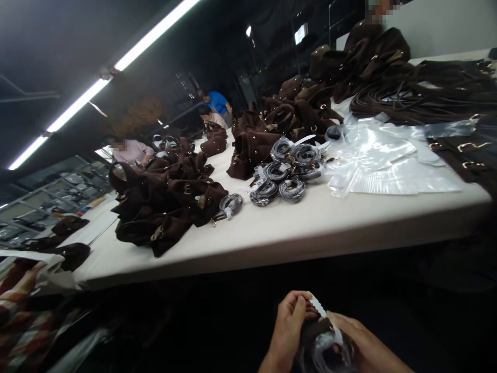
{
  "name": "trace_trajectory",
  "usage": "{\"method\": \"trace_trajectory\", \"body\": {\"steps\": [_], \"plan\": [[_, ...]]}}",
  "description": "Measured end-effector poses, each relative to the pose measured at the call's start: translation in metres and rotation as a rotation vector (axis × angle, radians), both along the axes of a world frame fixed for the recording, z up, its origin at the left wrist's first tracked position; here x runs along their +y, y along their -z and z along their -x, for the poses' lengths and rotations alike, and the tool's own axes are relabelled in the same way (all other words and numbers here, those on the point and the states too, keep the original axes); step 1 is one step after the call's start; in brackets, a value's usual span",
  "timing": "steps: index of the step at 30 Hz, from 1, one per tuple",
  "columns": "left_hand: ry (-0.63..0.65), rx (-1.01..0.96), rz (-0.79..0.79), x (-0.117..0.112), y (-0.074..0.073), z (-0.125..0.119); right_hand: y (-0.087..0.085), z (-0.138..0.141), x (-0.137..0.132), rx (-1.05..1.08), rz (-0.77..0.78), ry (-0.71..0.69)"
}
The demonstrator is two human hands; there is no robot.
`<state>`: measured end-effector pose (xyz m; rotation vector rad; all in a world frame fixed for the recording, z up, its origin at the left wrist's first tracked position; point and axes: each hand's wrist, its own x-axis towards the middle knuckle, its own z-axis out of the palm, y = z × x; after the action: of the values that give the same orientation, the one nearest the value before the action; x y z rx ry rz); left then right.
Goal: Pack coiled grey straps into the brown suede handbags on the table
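Coiled strap point(323, 341) rests between left hand point(288, 322) and right hand point(357, 334).

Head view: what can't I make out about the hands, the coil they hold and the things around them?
All in the head view:
- Wrapped coil: lower end, cut off by the bottom edge.
- Right hand: some fingertips, hidden by the coil.
- Clear bags: their count, lost to overlap and glare.
- Co-worker's plaid sleeve: blurred, cut off by the left edge.
- Gold mark on a brown bag: too small to read.
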<state>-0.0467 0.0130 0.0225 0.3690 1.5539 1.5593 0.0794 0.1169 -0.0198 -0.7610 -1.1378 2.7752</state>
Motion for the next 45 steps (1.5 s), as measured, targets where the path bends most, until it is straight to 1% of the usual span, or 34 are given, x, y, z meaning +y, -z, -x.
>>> {"method": "trace_trajectory", "body": {"steps": [2,3,5,7,8,10,12,14,15,16,17,18,19,20,21,22,23,24,25,26,27,28,29,30,31,33,34,37,39,42,45], "plan": [[0.140,0.004,-0.034,-0.007,-0.009,-0.002,-0.011,0.006,0.003,-0.045,0.104,0.080],[0.182,0.003,-0.073,-0.010,-0.009,-0.003,-0.016,0.008,0.004,-0.068,0.151,0.105],[0.203,0.000,-0.177,-0.014,-0.004,-0.007,-0.023,0.012,0.006,-0.082,0.249,0.130],[0.167,-0.016,-0.254,-0.016,0.006,-0.008,-0.028,0.014,0.010,-0.050,0.367,0.114],[0.130,-0.016,-0.263,-0.017,0.010,-0.006,-0.030,0.015,0.013,-0.012,0.418,0.091],[0.015,0.020,-0.215,-0.020,0.014,0.005,-0.036,0.013,0.022,0.070,0.469,0.047],[-0.135,0.121,-0.106,-0.025,0.008,0.028,-0.048,0.010,0.037,0.115,0.417,0.067],[-0.263,0.264,0.000,-0.029,-0.005,0.062,-0.070,0.008,0.058,0.144,0.251,0.142],[-0.302,0.319,0.029,-0.031,-0.012,0.081,-0.084,0.008,0.070,0.168,0.123,0.201],[-0.319,0.372,0.065,-0.031,-0.019,0.102,-0.100,0.010,0.083,0.200,-0.045,0.269],[-0.350,0.450,0.113,-0.030,-0.025,0.122,-0.117,0.014,0.098,0.230,-0.255,0.356],[-0.381,0.564,0.172,-0.026,-0.029,0.141,-0.133,0.020,0.112,0.257,-0.508,0.468],[-0.416,0.703,0.248,-0.022,-0.031,0.159,-0.148,0.030,0.127,0.284,-0.791,0.594],[-0.470,0.860,0.323,-0.015,-0.030,0.174,-0.158,0.041,0.142,0.304,-1.081,0.718],[-0.527,1.028,0.388,-0.008,-0.027,0.186,-0.164,0.055,0.158,0.320,-1.348,0.828],[-0.578,1.195,0.433,-0.001,-0.023,0.196,-0.166,0.070,0.172,0.330,-1.572,0.899],[-0.627,1.352,0.459,0.005,-0.017,0.203,-0.162,0.087,0.186,0.337,-1.747,0.912],[-0.669,1.491,0.471,0.010,-0.012,0.208,-0.154,0.103,0.198,0.335,-1.877,0.855],[-0.698,1.603,0.475,0.014,-0.006,0.210,-0.143,0.118,0.208,0.320,-1.970,0.747],[-0.714,1.683,0.474,0.016,-0.001,0.210,-0.130,0.132,0.217,0.296,-2.032,0.609],[-0.721,1.731,0.473,0.018,0.003,0.210,-0.116,0.144,0.224,0.258,-2.063,0.470],[-0.728,1.753,0.477,0.018,0.005,0.208,-0.102,0.154,0.230,0.211,-2.065,0.369],[-0.724,1.759,0.481,0.018,0.006,0.207,-0.091,0.161,0.235,0.167,-2.046,0.317],[-0.712,1.757,0.494,0.018,0.006,0.206,-0.082,0.167,0.239,0.137,-2.025,0.293],[-0.698,1.749,0.517,0.017,0.004,0.205,-0.076,0.170,0.242,0.124,-2.008,0.294],[-0.663,1.722,0.581,0.017,-0.002,0.205,-0.072,0.171,0.247,0.144,-2.009,0.343],[-0.639,1.703,0.610,0.017,-0.007,0.206,-0.073,0.170,0.249,0.162,-2.021,0.396],[-0.560,1.649,0.670,0.019,-0.021,0.211,-0.079,0.165,0.250,0.204,-2.067,0.626],[-0.531,1.626,0.692,0.023,-0.028,0.216,-0.081,0.165,0.251,0.211,-2.103,0.715],[-0.522,1.609,0.714,0.029,-0.034,0.221,-0.078,0.169,0.254,0.187,-2.136,0.704],[-0.508,1.580,0.740,0.029,-0.037,0.218,-0.077,0.171,0.252,0.147,-2.121,0.671]]}}
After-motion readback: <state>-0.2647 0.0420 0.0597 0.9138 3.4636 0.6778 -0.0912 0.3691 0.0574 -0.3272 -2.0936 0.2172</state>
